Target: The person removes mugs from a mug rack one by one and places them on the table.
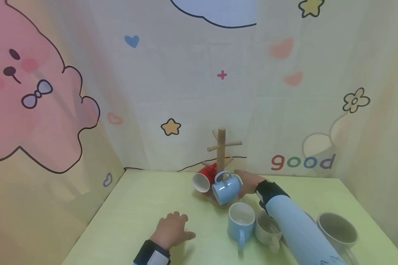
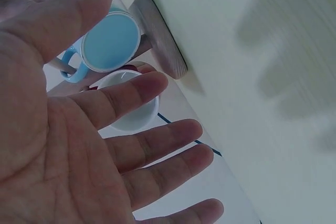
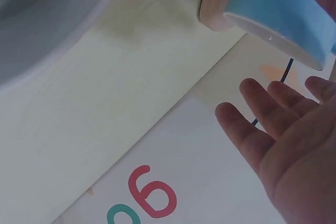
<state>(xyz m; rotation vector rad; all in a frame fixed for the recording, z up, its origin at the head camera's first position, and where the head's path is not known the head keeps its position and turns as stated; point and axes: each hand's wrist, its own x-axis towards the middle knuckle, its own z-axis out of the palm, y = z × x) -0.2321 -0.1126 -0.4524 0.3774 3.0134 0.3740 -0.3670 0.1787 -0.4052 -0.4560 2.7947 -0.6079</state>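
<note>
A wooden mug tree (image 1: 221, 147) stands near the back of the table. From its lower pegs hang a red mug (image 1: 201, 181) with a white inside and a light blue mug (image 1: 226, 190), both tilted mouth-down toward the front. My right hand (image 1: 249, 182) is just right of the hanging blue mug. In the right wrist view its fingers (image 3: 257, 111) are stretched out, with a gap between them and the mug's rim; the thumb overlaps the mug. My left hand (image 1: 171, 230) hovers over the table's front, fingers spread and holding nothing.
A light blue mug (image 1: 241, 221) and an off-white mug (image 1: 266, 229) stand upright before the mug tree. A larger pale mug (image 1: 336, 230) is at the right; my right sleeve (image 1: 302, 228) partly hides another item. A printed cloth (image 1: 192, 84) backs the table.
</note>
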